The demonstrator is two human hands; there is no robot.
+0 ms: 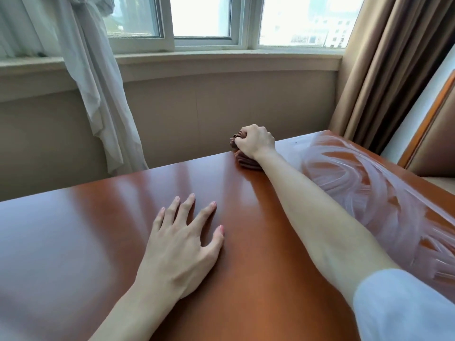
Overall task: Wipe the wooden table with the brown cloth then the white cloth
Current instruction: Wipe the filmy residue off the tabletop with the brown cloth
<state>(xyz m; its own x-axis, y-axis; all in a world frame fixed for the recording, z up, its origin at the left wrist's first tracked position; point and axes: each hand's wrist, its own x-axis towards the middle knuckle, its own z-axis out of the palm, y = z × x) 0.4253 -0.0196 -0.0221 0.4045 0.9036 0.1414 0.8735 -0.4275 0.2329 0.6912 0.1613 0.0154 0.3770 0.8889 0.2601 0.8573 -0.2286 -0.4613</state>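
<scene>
Right hand (254,141) reaches out to the far edge of the wooden table (258,254), arm fully stretched, fingers curled tight round the brown cloth (246,162). Grip is clamped on the cloth, which is bunched into a wad; part of it pokes out above the knuckles, the rest is pressed against the table top under the palm, right at the far edge, roughly mid-way along it. White sleeve (403,306) is pushed up past the forearm near the near right corner.

Left hand (182,247) lies flat on the table, palm down, fingers straight and spread, holding nothing. It sits near the middle of the table, well apart from the cloth and nearer the near edge.

Wet smear marks (364,183) cover the right part of the table, in curved streaks running from the far right corner down along the right edge. The part under and left of the left hand is glossy with window reflections, no streaks visible there.

White cloth not in view.

Beyond the far edge: beige wall, window sill (221,57), window (202,18). White sheer curtain (98,82) hangs at left, brown curtain (384,70) at right. An orange-framed piece of furniture (428,119) stands past the right edge; cannot tell what it is.
</scene>
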